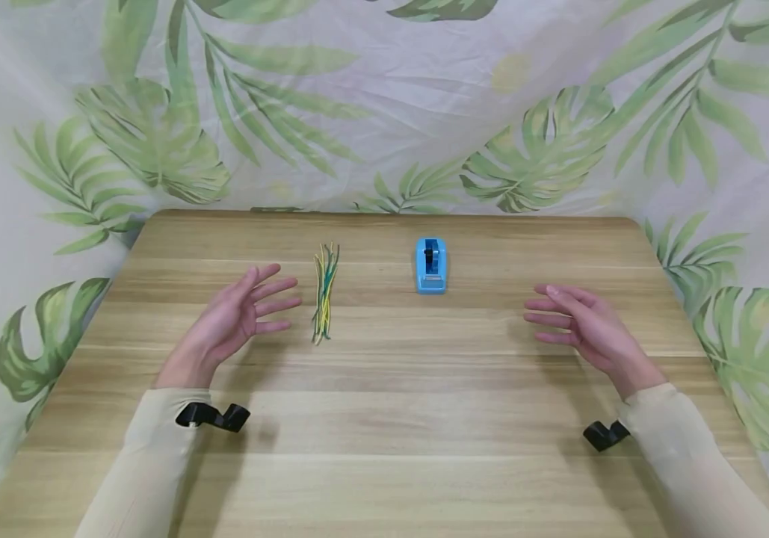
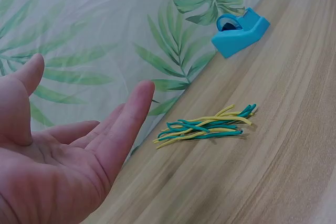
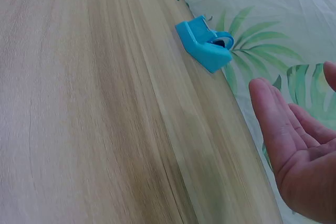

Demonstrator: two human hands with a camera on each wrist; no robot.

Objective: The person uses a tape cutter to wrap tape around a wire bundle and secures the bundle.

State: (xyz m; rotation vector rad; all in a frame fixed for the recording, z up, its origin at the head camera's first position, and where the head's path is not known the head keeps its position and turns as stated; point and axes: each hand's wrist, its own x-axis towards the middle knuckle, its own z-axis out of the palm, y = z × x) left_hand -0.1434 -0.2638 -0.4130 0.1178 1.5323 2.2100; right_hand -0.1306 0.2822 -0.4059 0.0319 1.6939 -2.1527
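A loose bundle of yellow and green cords (image 1: 324, 295) lies on the table, just right of my left hand (image 1: 239, 314). That hand hovers with its fingers spread and holds nothing. In the left wrist view the cords (image 2: 205, 127) cross over one another beyond the fingertips. A blue tape dispenser (image 1: 431, 266) stands farther right, toward the back of the table. My right hand (image 1: 582, 325) is held up to the right of it, fingers extended and nothing in the palm. The right wrist view shows the dispenser (image 3: 206, 45) apart from the fingers.
The wood-grain table (image 1: 384, 418) ends at a back edge behind the dispenser and cords. A leaf-patterned cloth (image 1: 397, 97) hangs behind it and along its sides. Black wrist mounts (image 1: 214, 416) stick out from both sleeves.
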